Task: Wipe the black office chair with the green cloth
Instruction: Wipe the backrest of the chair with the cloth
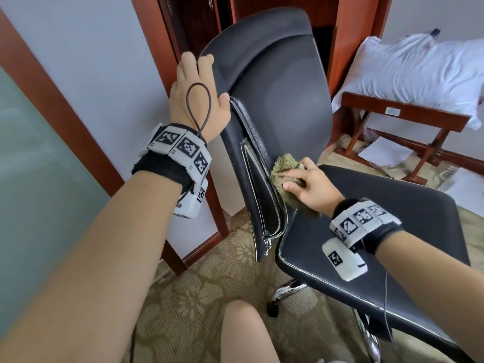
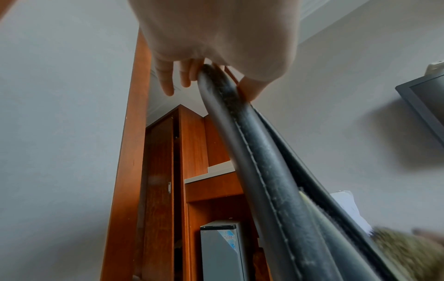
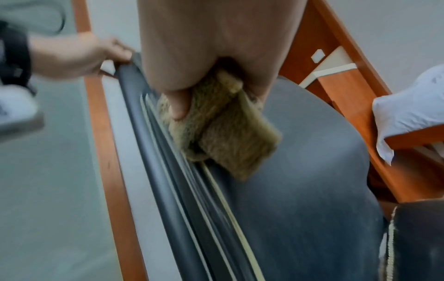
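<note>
The black office chair [image 1: 275,100] stands on the patterned carpet [image 1: 209,284], its backrest reaching up toward the wooden wardrobe [image 1: 199,19] and its seat stretching out to the right. The green cloth [image 1: 285,176] (more a faded olive, and folded into a thick pad) is pressed against the lower part of the backrest, right beside the stitched side edge and just above where the back meets the seat.

The right hand [image 1: 309,187] holds that cloth, its fingers [image 1: 290,175] curled over the top of the pad and pushing it against the black surface; from the right wrist view the thumb [image 3: 179,106] clamps the cloth from the near side, with folded layers sticking out past it.

The left hand [image 1: 199,93] grips the side edge of the backrest higher up. Its thumb [image 1: 224,98] lies on the front face, and at least some of the fingers [image 1: 207,61] wrap round the rim; the left wrist view shows two of them stretched loosely straight beyond the edge, not touching it.

Both wrists wear black bands carrying white marker blocks. To the right stands a wooden rack [image 1: 403,121] with a white pillow [image 1: 419,72] on top, and sheets of paper [image 1: 385,155] lie on the floor beneath it. Inside the wardrobe sits a small grey fridge [image 2: 221,249].
</note>
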`<action>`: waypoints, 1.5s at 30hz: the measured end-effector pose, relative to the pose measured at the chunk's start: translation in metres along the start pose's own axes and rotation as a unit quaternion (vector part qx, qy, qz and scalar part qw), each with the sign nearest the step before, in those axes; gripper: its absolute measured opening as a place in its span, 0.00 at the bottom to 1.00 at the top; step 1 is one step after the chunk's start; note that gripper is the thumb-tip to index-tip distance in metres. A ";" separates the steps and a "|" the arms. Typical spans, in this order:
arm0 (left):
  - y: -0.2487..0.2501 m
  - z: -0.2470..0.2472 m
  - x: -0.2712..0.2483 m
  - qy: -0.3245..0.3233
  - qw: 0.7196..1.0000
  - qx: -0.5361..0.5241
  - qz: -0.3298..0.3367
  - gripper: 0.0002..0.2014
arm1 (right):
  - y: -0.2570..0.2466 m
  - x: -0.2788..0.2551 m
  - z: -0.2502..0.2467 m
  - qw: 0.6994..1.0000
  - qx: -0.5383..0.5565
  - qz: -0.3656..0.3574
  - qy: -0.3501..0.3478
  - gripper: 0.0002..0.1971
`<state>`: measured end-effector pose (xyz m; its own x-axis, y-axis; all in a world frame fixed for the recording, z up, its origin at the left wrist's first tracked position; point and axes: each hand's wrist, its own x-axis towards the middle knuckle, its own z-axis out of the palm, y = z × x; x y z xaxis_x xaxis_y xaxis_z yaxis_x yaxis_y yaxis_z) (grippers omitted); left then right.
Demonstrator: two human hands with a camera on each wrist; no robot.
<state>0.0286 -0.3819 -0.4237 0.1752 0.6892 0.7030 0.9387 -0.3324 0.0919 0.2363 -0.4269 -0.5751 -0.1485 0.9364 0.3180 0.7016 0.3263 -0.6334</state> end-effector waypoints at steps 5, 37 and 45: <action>0.001 0.000 0.000 -0.002 1.000 -0.005 -0.001 0.28 | -0.049 0.038 -0.037 0.981 0.050 -0.072 0.171 0.16; -0.001 0.072 -0.070 0.098 0.979 -0.173 -0.041 0.35 | 0.047 -0.008 0.056 0.986 0.111 -0.038 0.115 0.20; -0.008 0.100 -0.085 0.034 0.983 -0.177 -0.043 0.35 | 0.042 0.001 0.050 0.981 0.114 -0.024 0.153 0.17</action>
<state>0.0361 -0.3736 -0.5552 0.0678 0.6837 0.7266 0.7851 -0.4859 0.3839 0.2308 -0.4058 -0.6364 0.0629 0.8485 0.5255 0.5196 0.4217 -0.7431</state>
